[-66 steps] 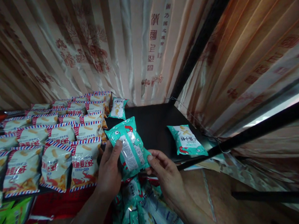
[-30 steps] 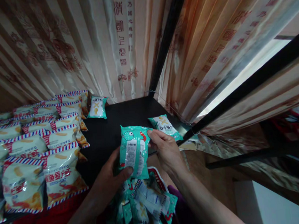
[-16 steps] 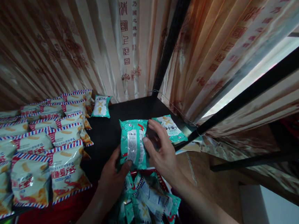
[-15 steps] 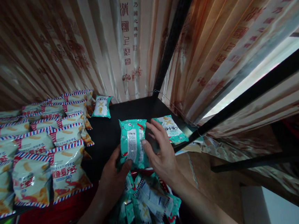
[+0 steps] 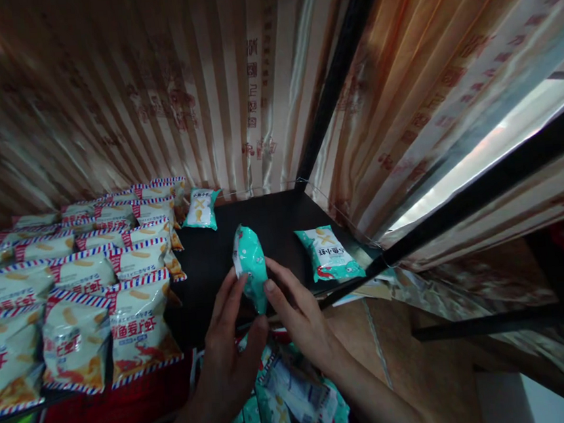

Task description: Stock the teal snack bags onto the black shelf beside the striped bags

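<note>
A teal snack bag (image 5: 253,260) is held edge-on above the front of the black shelf (image 5: 267,213). My left hand (image 5: 231,334) presses its fingers on the bag's left side, the thumb below. From the right, my right hand (image 5: 295,309) grips the same bag with thumb and fingers. Two like bags lie on the shelf: one teal and white bag (image 5: 203,208) at the back left, another (image 5: 329,253) near the right edge. Under my hands sits a heap of more teal bags (image 5: 274,403), partly hidden by my arms.
Rows of white snack bags with red-and-blue striped edges (image 5: 141,326) fill the shelf's left side. A black post (image 5: 318,123) rises at the back corner, and a black rail (image 5: 459,202) slants along the right. Pleated curtains (image 5: 203,100) hang behind. A white box (image 5: 505,396) stands lower right.
The bag in my hands has turned from its printed back facing me to edge-on. My right hand has moved down and closed against its right side. The view has shifted slightly.
</note>
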Tool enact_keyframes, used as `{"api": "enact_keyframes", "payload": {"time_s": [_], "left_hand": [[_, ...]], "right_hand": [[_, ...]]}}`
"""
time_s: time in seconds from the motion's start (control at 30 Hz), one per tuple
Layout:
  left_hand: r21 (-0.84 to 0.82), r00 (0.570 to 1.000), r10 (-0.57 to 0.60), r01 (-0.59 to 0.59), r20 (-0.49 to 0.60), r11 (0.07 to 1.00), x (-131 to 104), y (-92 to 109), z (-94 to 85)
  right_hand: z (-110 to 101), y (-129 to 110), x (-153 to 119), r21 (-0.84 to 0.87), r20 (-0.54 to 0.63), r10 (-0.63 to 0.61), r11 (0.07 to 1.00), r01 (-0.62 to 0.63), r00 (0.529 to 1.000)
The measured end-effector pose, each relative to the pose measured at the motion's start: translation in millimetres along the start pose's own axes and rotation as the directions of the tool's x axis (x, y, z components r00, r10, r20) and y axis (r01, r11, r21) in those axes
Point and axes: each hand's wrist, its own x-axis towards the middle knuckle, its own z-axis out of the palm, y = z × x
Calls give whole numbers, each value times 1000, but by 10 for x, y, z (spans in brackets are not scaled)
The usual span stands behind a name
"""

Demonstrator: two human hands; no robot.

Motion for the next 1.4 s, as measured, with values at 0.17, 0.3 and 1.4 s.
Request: {"api": "enact_keyframes", "payload": {"time_s": [0.17,0.3,1.4], "left_hand": [[-32,998,58,-58,-6,998,-36,-3,-8],[-146,998,-53,55,21,988,-11,23,-13],[-369,926,-370,319,-76,873,229,-150,-28]], "right_hand": [[16,-23,-4,249,110,46,966,-72,993],[29,26,21,258,92,54,963,-76,994],[141,138,131,532,41,210,823,-199,977]]}}
